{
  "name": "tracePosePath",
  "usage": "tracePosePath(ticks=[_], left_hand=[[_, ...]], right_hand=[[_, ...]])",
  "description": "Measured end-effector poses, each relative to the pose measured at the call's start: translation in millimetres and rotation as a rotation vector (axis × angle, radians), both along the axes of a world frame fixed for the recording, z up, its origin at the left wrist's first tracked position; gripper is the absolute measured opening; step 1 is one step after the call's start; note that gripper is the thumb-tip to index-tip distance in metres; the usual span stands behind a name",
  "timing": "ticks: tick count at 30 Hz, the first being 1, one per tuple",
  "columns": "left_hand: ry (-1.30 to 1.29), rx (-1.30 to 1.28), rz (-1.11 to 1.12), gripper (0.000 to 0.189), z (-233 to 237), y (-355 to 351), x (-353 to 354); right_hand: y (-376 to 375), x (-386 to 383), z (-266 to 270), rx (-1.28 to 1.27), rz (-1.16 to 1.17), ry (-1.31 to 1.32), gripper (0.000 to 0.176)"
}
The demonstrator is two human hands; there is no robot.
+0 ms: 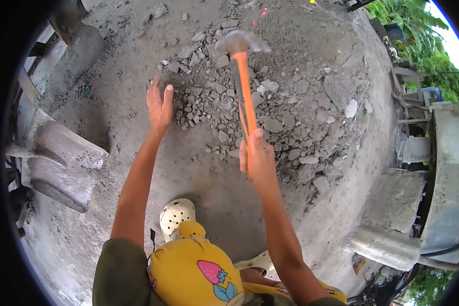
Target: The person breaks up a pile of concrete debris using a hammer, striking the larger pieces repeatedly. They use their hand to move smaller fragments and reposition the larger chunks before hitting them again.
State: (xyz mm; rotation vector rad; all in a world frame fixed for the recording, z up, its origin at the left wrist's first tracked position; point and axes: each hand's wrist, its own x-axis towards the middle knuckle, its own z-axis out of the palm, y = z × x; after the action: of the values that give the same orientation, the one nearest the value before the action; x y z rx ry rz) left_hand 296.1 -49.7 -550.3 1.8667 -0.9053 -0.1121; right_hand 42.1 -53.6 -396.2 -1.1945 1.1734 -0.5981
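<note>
An orange-handled hammer [246,97] is raised over a spread of broken grey rubble [285,120]. My right hand [258,155] is wrapped round the lower part of its handle. The metal head, slightly blurred, is at the top and points away from me. To the left of the rubble, my left hand [160,103] is held out with its thumb apart from the fingers and nothing in it. Small stones lie just to the right of that hand.
A shovel blade [64,158] lies at the left. A cement-caked post [81,48] stands at upper left. Concrete pieces [392,204] and a metal sheet [454,178] line the right side. My light clog [177,217] is below the rubble.
</note>
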Motion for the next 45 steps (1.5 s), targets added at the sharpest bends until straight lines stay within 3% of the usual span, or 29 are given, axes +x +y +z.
tracePosePath(ticks=[3,7,9,11,13,16,20,23,26,31,35,37,39,40,42,45], left_hand=[[-0.080,0.069,0.011,0.061,-5.9,-36.6,33.0],[-0.273,0.306,-0.038,0.053,-30.8,-78.9,74.9],[-0.327,0.407,-0.060,0.047,-37.5,-87.0,80.2],[-0.332,0.440,-0.076,0.040,-35.9,-88.8,79.1],[-0.378,0.497,-0.093,0.037,-30.3,-82.0,66.8],[-0.319,0.535,-0.123,0.034,-8.6,-84.0,70.3],[-0.106,0.569,-0.267,0.032,-12.5,-80.9,57.8],[0.002,0.523,-0.436,0.030,19.9,-73.5,14.5],[0.327,0.203,-0.625,0.030,6.5,-74.8,1.2],[0.417,0.069,-0.284,0.031,1.4,-28.4,8.3],[0.422,0.039,0.015,0.034,16.5,11.7,14.3],[0.429,-0.042,0.024,0.038,13.8,21.8,18.5],[0.420,-0.050,0.029,0.042,7.5,28.3,17.5],[0.406,-0.020,0.029,0.044,3.6,27.6,13.8],[0.384,-0.011,0.016,0.049,3.3,19.0,5.5],[0.417,-0.050,-0.010,0.054,-1.1,5.7,-24.5]], right_hand=[[-17.8,-0.5,46.4,-0.361,-0.026,-0.242,0.053],[-26.1,12.3,46.7,-0.745,-0.155,-0.482,0.051],[-16.9,6.4,2.1,-0.759,-0.186,-0.297,0.060],[3.0,-11.1,-72.3,-0.533,-0.112,0.083,0.054],[5.2,-15.7,-123.2,0.050,0.025,0.280,0.053],[12.2,-3.4,-77.3,0.244,-0.088,0.182,0.054],[22.6,-13.7,-67.3,0.208,-0.074,0.129,0.058],[19.2,-18.4,-34.6,0.143,-0.053,0.091,0.059],[8.3,-21.3,-1.2,-0.013,-0.033,0.064,0.061],[-18.4,-0.3,49.6,-0.432,-0.009,-0.219,0.064],[-29.7,36.5,39.2,-0.729,-0.047,-0.380,0.054],[-22.9,33.2,-20.1,-0.703,-0.078,-0.165,0.047],[-8.2,22.8,-87.4,-0.505,-0.075,0.233,0.044],[-7.0,12.9,-120.0,-0.226,0.037,0.409,0.048],[-4.5,13.9,-110.5,0.162,0.033,0.389,0.053],[2.1,18.2,-85.0,0.261,-0.065,0.183,0.053]])
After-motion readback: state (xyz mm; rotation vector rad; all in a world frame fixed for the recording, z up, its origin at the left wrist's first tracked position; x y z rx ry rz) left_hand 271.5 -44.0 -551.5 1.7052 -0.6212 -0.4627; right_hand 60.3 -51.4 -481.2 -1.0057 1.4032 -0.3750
